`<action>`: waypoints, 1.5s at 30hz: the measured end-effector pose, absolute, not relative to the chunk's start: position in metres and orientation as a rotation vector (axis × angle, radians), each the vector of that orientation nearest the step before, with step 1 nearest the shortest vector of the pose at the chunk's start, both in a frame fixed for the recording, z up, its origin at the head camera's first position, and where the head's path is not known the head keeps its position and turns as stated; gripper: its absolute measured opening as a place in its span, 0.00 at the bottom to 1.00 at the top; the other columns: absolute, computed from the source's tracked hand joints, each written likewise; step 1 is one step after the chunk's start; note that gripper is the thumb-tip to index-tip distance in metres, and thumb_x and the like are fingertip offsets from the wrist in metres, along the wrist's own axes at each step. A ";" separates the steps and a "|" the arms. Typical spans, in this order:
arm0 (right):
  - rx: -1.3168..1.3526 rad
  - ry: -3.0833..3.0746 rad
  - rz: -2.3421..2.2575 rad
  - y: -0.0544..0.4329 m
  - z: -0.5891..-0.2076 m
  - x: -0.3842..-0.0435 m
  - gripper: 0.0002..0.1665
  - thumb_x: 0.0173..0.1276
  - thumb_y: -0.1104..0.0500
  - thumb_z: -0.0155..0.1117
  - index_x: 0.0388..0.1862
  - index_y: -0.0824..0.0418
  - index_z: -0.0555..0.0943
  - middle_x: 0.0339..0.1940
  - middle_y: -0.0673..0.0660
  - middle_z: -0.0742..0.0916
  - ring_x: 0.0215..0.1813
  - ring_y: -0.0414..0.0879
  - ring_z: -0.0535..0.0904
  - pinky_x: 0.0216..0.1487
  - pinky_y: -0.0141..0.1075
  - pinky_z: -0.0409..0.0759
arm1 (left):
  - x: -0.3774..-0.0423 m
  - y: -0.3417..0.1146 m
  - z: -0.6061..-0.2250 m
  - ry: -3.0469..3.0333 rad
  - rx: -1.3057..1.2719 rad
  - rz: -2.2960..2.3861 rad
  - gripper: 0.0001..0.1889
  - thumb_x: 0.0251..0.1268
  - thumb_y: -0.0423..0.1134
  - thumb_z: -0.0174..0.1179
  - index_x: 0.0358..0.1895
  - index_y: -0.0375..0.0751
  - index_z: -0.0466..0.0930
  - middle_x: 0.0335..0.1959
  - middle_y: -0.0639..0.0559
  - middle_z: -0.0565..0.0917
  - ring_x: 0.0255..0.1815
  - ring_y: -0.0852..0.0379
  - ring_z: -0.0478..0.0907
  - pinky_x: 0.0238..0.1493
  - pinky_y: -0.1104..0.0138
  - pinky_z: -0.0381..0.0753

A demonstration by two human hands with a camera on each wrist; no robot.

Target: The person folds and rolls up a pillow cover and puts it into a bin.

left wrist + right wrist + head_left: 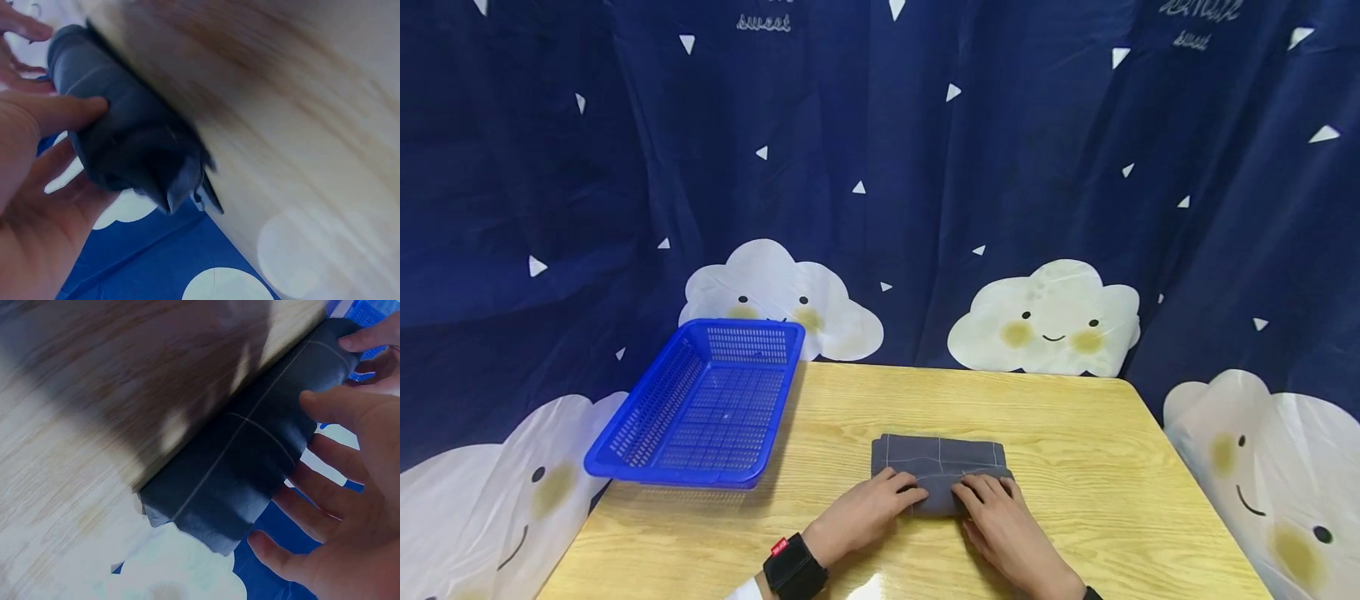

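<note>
A dark grey cloth with thin white lines (942, 454) lies folded on the table, its near part rolled into a thick fold. My left hand (868, 508) grips the left part of that fold; in the left wrist view the thumb presses one side of the cloth (125, 119) and the fingers curl behind it. With my right hand (1003, 529) I hold the right part, thumb on the near side and fingers along the other side of the cloth (231, 456). Layers and loose corners show at the roll's end in the left wrist view.
A blue plastic basket (597, 454) with perforated walls stands at the table's left side, nothing visible in it. The light wooden table (1075, 450) ends at the back against a dark blue curtain (820, 108) with white triangles and smiling clouds.
</note>
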State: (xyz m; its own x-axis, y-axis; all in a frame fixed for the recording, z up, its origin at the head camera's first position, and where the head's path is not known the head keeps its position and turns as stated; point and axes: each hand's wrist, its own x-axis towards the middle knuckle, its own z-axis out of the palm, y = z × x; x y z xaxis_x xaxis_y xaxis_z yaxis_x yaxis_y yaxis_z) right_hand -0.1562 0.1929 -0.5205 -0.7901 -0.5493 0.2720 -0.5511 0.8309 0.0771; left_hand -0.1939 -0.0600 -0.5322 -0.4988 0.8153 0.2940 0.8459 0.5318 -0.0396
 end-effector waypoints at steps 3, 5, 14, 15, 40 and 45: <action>0.838 -2.739 0.017 0.194 -0.519 -0.155 0.28 0.55 0.47 0.67 0.56 0.50 0.74 0.51 0.50 0.77 0.53 0.48 0.71 0.52 0.52 0.65 | -0.191 -0.062 -0.527 -2.506 -1.476 -0.260 0.24 0.59 0.29 0.57 0.59 0.54 0.71 0.51 0.58 0.74 0.49 0.61 0.71 0.50 0.72 0.72; 0.849 -2.748 0.023 0.195 -0.518 -0.154 0.27 0.56 0.46 0.66 0.55 0.50 0.75 0.50 0.49 0.77 0.52 0.47 0.72 0.52 0.52 0.65 | -0.188 -0.064 -0.523 -2.530 -1.520 -0.329 0.23 0.60 0.30 0.56 0.59 0.54 0.72 0.51 0.58 0.75 0.51 0.62 0.72 0.52 0.72 0.71; 0.934 -2.819 0.102 0.194 -0.512 -0.154 0.23 0.60 0.46 0.62 0.53 0.52 0.76 0.45 0.48 0.80 0.50 0.44 0.74 0.51 0.51 0.65 | -0.184 -0.069 -0.512 -2.653 -1.620 -0.524 0.25 0.60 0.28 0.56 0.60 0.52 0.70 0.53 0.59 0.76 0.55 0.64 0.71 0.54 0.71 0.70; 0.937 -2.838 0.121 0.194 -0.511 -0.154 0.23 0.60 0.44 0.61 0.53 0.52 0.76 0.45 0.48 0.80 0.50 0.44 0.74 0.52 0.52 0.65 | -0.184 -0.070 -0.511 -2.667 -1.630 -0.546 0.25 0.60 0.28 0.56 0.60 0.52 0.70 0.54 0.59 0.76 0.55 0.64 0.71 0.54 0.72 0.70; 0.908 -3.016 0.177 0.184 -0.510 -0.159 0.21 0.69 0.49 0.51 0.58 0.53 0.73 0.48 0.51 0.80 0.51 0.50 0.76 0.50 0.64 0.62 | -0.154 -0.063 -0.505 -2.544 -1.511 -0.158 0.20 0.60 0.52 0.57 0.56 0.57 0.73 0.51 0.59 0.71 0.46 0.63 0.68 0.42 0.68 0.71; 0.866 -2.972 0.197 0.182 -0.514 -0.159 0.23 0.70 0.49 0.49 0.62 0.53 0.70 0.53 0.52 0.78 0.56 0.49 0.73 0.52 0.63 0.62 | -0.153 -0.066 -0.508 -2.595 -1.465 -0.131 0.24 0.60 0.53 0.57 0.61 0.55 0.70 0.59 0.56 0.69 0.56 0.59 0.67 0.51 0.61 0.72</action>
